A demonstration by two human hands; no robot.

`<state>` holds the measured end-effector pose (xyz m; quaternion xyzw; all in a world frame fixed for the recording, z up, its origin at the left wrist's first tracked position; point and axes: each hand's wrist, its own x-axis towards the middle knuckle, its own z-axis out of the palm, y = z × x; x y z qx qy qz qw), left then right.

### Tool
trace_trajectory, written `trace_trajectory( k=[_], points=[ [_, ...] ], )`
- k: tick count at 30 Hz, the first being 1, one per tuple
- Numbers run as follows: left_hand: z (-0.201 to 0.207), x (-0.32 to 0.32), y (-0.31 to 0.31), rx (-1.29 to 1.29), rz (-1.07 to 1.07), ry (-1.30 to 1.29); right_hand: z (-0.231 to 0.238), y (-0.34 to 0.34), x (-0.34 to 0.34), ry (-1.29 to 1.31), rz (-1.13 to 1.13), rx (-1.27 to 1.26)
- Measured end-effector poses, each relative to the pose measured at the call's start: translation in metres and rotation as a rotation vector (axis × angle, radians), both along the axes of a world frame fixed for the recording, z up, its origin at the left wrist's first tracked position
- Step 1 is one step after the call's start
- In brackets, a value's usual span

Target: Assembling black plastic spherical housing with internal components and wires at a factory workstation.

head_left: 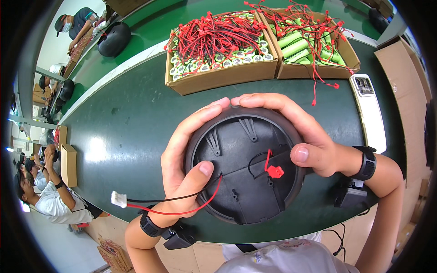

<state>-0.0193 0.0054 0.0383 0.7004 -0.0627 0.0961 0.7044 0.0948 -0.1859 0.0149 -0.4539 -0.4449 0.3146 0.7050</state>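
Between my two hands is a round black plastic housing (241, 191), its ribbed hollow side facing up. My left hand (182, 154) wraps its left rim, thumb pressed over the edge. On the opposite side, my right hand (314, 141) grips the rim, thumb on top; the fingertips of both hands nearly meet at the far edge. A red and black wire pair comes out of a hole in the housing and crosses my left wrist to a white connector (119, 199). A second, shorter pair ends in a red connector (275, 171) lying inside the housing.
Beyond the housing stand a cardboard box (223, 78) of green-wrapped battery cells under red and black leads, and another box (314, 71) of green cells with wires. A white phone (374, 118) lies at right on the green table (114, 132). Other people (50, 200) work at left.
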Motion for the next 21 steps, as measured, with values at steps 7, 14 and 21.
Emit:
trace_trajectory(
  k=[7, 14, 21],
  points=[
    [-0.001, -0.0016, -0.0005, 0.001, 0.0, -0.011, 0.0006, 0.0002, -0.0013, -0.014, 0.002, -0.006],
    [-0.0031, -0.0018, -0.0035, -0.027, -0.006, -0.006, 0.0056, -0.003, -0.0018, -0.028, -0.031, -0.148],
    [0.0017, -0.0026, -0.0075, 0.052, 0.17, 0.088, 0.0088, 0.0032, 0.0009, 0.03, 0.035, -0.078]
  ],
)
